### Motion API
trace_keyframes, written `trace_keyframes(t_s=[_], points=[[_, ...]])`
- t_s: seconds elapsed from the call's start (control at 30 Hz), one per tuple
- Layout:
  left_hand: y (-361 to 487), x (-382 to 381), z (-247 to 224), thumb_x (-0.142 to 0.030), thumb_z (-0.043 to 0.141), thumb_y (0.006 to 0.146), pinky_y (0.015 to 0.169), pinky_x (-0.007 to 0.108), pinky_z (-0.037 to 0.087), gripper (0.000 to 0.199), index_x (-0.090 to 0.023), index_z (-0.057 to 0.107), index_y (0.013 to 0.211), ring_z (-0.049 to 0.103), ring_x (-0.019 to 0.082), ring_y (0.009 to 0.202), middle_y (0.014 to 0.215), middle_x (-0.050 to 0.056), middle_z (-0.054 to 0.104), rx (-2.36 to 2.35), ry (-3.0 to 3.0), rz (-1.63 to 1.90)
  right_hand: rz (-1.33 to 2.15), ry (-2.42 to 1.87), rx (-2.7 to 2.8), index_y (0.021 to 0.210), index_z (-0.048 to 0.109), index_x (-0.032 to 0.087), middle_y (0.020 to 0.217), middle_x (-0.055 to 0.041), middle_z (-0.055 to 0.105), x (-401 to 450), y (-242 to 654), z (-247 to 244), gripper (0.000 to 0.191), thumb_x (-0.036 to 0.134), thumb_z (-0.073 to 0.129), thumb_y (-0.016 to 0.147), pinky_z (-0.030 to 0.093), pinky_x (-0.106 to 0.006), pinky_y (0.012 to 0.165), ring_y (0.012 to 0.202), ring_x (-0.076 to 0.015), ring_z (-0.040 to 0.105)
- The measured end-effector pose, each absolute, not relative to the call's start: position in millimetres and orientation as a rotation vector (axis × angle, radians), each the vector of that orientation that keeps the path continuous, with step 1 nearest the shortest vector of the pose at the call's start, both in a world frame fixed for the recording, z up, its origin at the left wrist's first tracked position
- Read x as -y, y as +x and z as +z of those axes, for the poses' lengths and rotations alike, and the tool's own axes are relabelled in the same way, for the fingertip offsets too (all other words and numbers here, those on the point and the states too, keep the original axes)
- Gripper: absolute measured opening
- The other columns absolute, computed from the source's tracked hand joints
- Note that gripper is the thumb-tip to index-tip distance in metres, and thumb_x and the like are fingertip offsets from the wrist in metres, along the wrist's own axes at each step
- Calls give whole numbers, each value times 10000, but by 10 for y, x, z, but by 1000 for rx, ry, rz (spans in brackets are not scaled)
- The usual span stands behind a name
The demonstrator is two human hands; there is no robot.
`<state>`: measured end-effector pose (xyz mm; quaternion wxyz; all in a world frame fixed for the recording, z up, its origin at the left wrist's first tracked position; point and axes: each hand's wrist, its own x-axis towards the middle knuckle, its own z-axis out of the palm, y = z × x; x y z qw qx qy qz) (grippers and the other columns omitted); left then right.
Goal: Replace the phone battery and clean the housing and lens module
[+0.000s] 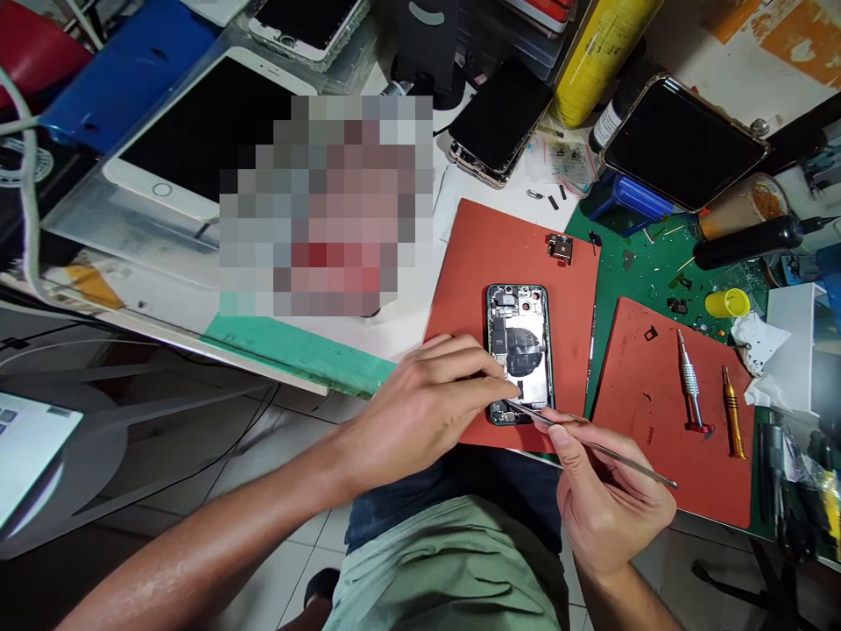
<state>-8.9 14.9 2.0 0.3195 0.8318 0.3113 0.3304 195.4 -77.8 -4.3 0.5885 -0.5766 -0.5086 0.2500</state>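
Note:
An opened phone housing (540, 313) with its inner parts exposed lies on a red-brown mat (453, 272). My left hand (434, 390) reaches over its lower left side, fingers closed together with the tips above the inner parts; what they pinch, if anything, is hidden. In my right hand (608, 491) is a slim metal pair of tweezers (634, 467), gripped between thumb and fingers. Its tip points into the bottom end of the housing, close to my left fingertips. A small metal phone part (560, 249) rests on the mat's upper right.
A second red mat (696, 473) at right bears a silver screwdriver (689, 381) and a gold screwdriver (731, 412). Behind stand a dark-screened phone (687, 140), a stack of phones (496, 118) and a yellow cylinder (597, 61). A pixelated patch covers the left middle.

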Motion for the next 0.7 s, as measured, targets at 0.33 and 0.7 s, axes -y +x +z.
trace_keyframes(t_s=[0.33,0.7], points=[[-83,-151,31,-82,571,1065,767,341,508,233,-159,765,1169,633,192,933,1071,65,767,-821,2186,876,566,-1290,1222,1013,820,164,952,-41,849,759,1957,-60,265,-45,786,854,733,-381,812,864,-248,844],[-87,-153,24,-84,575,1061,780,349,512,231,-155,768,1166,631,200,944,1064,66,762,-813,2191,881,563,-1344,1201,1000,829,176,922,-37,842,782,1967,-52,238,-12,807,856,735,-361,764,854,-258,846]])
